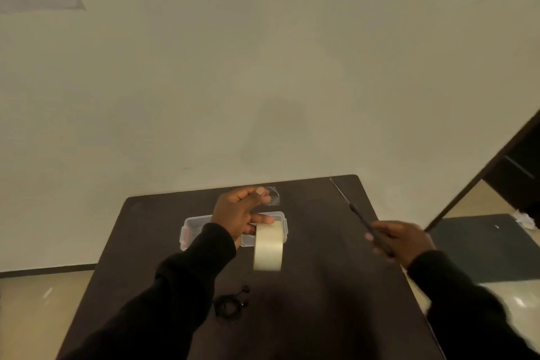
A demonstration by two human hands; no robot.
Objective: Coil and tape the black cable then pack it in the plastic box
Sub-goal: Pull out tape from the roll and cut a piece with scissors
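cream tape roll (268, 247), black cable (230, 302), dark brown table (321, 286).

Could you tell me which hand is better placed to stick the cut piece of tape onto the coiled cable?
Left, probably. The left hand pinches the clear tape piece at its fingertips, with the coiled black cable lying nearer on the table. The right hand is occupied with a bladed tool.

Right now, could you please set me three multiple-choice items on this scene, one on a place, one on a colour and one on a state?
1. Where does the black cable lie?
A. in the plastic box
B. on the table near the person
C. on the floor

2. What colour is the tape roll?
A. cream
B. blue
C. red

3. What does the right hand hold?
A. nothing
B. the box
C. a thin dark tool

Answers: 1 B, it rests coiled on the table, apart from the plastic box; 2 A, pale cream; 3 C, fingers wrap the tool.
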